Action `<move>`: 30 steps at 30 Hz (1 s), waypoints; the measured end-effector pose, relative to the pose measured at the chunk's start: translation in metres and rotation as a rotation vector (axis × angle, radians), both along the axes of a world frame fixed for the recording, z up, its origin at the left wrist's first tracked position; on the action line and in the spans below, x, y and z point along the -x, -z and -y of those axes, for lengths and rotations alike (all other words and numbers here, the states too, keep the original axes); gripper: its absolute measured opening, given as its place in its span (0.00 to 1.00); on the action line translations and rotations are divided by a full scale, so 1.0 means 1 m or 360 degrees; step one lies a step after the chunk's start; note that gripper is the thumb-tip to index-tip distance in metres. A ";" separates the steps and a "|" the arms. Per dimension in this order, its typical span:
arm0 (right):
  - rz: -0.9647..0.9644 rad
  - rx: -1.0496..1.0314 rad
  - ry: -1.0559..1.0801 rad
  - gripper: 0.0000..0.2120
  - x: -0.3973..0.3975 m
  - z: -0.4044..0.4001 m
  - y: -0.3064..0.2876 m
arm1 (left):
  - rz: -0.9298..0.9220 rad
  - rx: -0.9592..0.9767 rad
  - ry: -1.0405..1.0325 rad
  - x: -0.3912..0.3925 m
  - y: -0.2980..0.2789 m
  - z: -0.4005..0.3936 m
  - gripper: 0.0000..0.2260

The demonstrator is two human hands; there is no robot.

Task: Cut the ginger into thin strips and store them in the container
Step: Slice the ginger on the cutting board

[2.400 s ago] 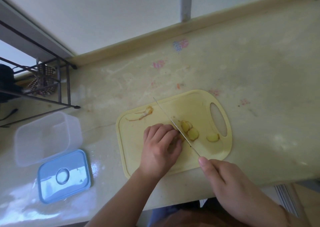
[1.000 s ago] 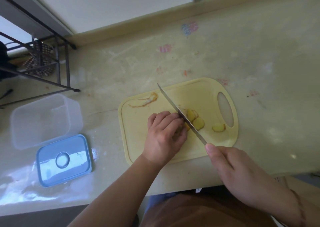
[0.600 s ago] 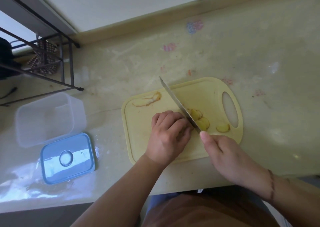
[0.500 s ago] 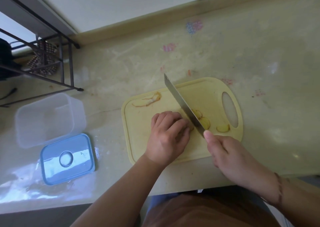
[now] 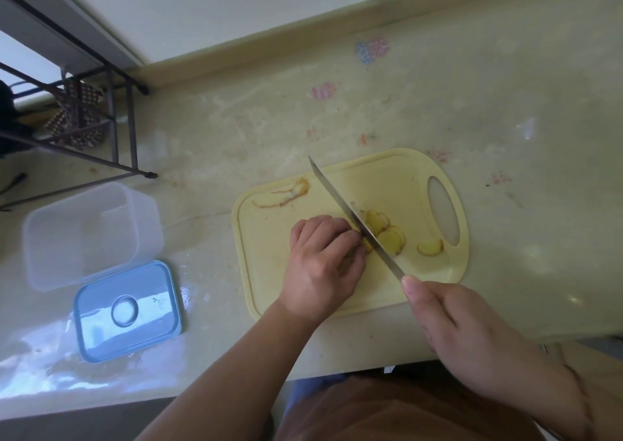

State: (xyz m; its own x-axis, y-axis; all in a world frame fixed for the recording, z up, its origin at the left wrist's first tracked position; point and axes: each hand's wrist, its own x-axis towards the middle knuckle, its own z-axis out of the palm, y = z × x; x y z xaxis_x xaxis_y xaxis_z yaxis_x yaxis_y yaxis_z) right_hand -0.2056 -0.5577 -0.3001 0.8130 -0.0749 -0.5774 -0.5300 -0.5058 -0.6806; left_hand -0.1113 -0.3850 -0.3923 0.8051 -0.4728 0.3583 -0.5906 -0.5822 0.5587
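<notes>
One head-worn camera, looking steeply down and forward from close above the table [image 5: 505, 103]. The wall runs along the top edge, the person's own torso sits at the bottom, and wide-angle bending curves the edges.

Both forearms are bare, no sleeves showing anywhere up to where they leave the frame at the bottom. The left hand [image 5: 322, 265] has nothing on it that I can see, no ring, no watch, short nails as far as the blur lets me tell. The right hand [image 5: 462, 326] has 1 thin dark band [image 5: 573, 373] around the wrist, looks like a cord or braided bracelet, kinda hard to make out since that corner is smeared. Lower down there's a rusty orange-brown top [image 5: 387, 417] covering the torso, plain fabric, no print visible. Just above it, by the near edge of the tabletop, a bit of blue-grey cloth [image 5: 310, 386] peeks out.
</notes>
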 end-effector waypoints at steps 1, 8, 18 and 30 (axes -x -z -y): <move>-0.0009 -0.0003 -0.0005 0.36 -0.001 0.000 0.000 | 0.0001 -0.0002 0.0003 0.000 0.000 0.000 0.02; -0.0074 -0.0073 -0.0017 0.29 -0.018 -0.006 0.008 | 0.0017 0.0017 0.0005 -0.001 -0.001 0.000 0.02; 0.0010 -0.0089 0.0035 0.29 -0.032 -0.008 0.018 | -0.0001 0.0030 0.0032 0.000 -0.002 -0.001 0.03; -0.0022 0.0000 0.0020 0.36 -0.001 0.000 -0.002 | -0.0006 0.0024 0.0013 0.000 -0.002 0.000 0.02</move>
State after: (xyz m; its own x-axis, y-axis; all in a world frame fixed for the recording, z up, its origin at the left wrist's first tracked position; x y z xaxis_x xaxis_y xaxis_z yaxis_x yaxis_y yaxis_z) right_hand -0.2049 -0.5578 -0.2983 0.8038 -0.0851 -0.5888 -0.5458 -0.4991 -0.6730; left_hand -0.1112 -0.3847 -0.3904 0.8025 -0.4742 0.3622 -0.5932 -0.5688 0.5697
